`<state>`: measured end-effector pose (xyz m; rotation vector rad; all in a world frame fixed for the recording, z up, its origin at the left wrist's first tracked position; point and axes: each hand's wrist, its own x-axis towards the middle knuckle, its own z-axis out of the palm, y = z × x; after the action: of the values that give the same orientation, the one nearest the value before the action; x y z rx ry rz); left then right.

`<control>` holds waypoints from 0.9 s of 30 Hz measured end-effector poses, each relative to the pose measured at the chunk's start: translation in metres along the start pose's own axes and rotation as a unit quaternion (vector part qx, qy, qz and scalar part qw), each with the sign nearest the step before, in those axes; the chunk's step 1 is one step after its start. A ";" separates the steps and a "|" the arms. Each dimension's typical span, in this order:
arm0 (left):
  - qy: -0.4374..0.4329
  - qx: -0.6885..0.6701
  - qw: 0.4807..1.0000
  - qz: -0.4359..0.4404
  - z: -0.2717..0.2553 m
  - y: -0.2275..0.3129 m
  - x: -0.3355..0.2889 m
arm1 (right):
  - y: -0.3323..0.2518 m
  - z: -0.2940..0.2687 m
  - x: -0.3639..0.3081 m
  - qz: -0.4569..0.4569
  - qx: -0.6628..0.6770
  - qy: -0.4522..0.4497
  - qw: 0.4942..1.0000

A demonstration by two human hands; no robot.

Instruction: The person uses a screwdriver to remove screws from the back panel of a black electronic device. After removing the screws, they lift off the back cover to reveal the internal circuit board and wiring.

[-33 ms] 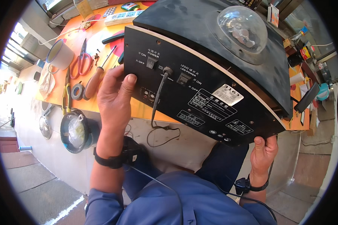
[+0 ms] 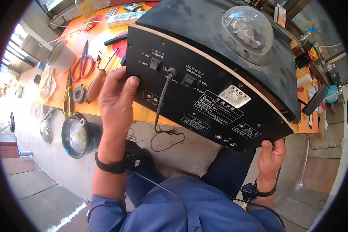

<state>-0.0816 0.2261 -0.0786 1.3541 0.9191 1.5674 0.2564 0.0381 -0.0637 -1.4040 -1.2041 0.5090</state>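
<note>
A black speaker back panel [image 2: 174,100], with rocker switches, round audio sockets and a pale sticker, tilts toward me. My left hand [image 2: 118,98] grips its left edge, thumb on the face and fingers behind. At the lower right corner, my right hand [image 2: 272,156] pinches the edge between thumb and fingers. A black power cord [image 2: 163,100] comes out of the panel and hangs below it in a loop. Behind stands the dark speaker cabinet [image 2: 189,19] with a clear dome [image 2: 249,31] on top. A gap shows between the panel's pale wooden edge and the cabinet.
On the orange table [image 2: 94,110] lie a screwdriver [image 2: 94,85], red-handled scissors [image 2: 82,65], yellow-handled pliers [image 2: 68,94], black tape [image 2: 79,94] and loose screws [image 2: 99,60]. A mug [image 2: 62,56] and a power strip [image 2: 125,18] stand farther back. Below the table's edge hangs a bin [image 2: 77,135].
The panel, cabinet and my left hand sit very slightly farther left in the picture. Both hands keep the same hold.
</note>
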 end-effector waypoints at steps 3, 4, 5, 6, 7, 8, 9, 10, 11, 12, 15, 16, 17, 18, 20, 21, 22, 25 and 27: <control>0.006 -0.007 1.000 -0.014 0.000 0.010 0.000 | -0.001 -0.007 -0.001 0.022 0.041 -0.024 0.999; 0.011 -0.002 1.000 -0.018 0.000 0.013 0.001 | -0.001 -0.008 -0.001 0.030 0.076 -0.039 0.996; 0.016 0.003 1.000 -0.023 0.001 0.016 0.002 | -0.001 -0.009 -0.001 0.032 0.074 -0.035 0.996; 0.020 0.002 0.999 -0.025 0.002 0.018 0.003 | -0.001 -0.009 -0.001 0.033 0.094 -0.035 0.994; 0.024 0.002 0.999 -0.027 0.002 0.020 0.004 | -0.001 -0.008 0.001 0.033 0.115 -0.036 0.992; 0.033 0.000 0.999 -0.035 0.003 0.023 0.005 | -0.003 -0.008 0.001 0.034 0.133 -0.032 0.990; 0.037 -0.025 0.998 -0.032 0.005 0.025 0.006 | -0.005 -0.007 0.001 0.036 0.152 -0.029 0.987; 0.032 -0.032 0.998 -0.041 0.005 0.027 0.007 | -0.007 -0.006 0.002 0.038 0.171 -0.026 0.984; 0.027 -0.038 0.998 -0.050 0.005 0.030 0.007 | -0.010 -0.006 0.002 0.045 0.182 -0.021 0.982; 0.030 -0.043 0.997 -0.064 0.006 0.033 0.008 | -0.014 -0.005 0.003 0.051 0.193 -0.017 0.980; 0.025 -0.057 0.996 -0.065 0.007 0.040 0.009 | -0.023 -0.006 0.006 0.057 0.211 -0.012 0.976; 0.014 -0.071 0.996 -0.053 0.007 0.042 0.009 | -0.025 -0.006 0.007 0.057 0.205 -0.006 0.977; 0.031 -0.074 0.994 -0.073 0.007 0.044 0.009 | -0.027 -0.006 0.008 0.065 0.222 -0.006 0.973; 0.022 -0.089 0.992 -0.081 0.005 0.046 0.010 | -0.028 -0.007 0.008 0.073 0.229 -0.002 0.971; 0.008 -0.116 0.988 -0.101 0.002 0.048 0.011 | -0.030 -0.007 0.008 0.084 0.244 0.002 0.966; 0.009 -0.118 0.988 -0.103 0.000 0.049 0.011 | -0.031 -0.006 0.008 0.087 0.251 0.001 0.964; 0.002 -0.134 0.986 -0.098 -0.001 0.050 0.011 | -0.031 -0.006 0.007 0.091 0.257 0.001 0.962; 0.002 -0.172 0.980 -0.104 -0.005 0.053 0.010 | -0.030 -0.004 0.005 0.112 0.278 -0.006 0.954; 0.008 -0.194 0.975 -0.108 -0.006 0.055 0.010 | -0.027 0.000 0.003 0.118 0.282 0.000 0.952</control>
<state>-0.0959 0.2147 -0.0251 0.9356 0.6974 1.4946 0.2481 0.0359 -0.0381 -1.0492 -0.7977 0.9385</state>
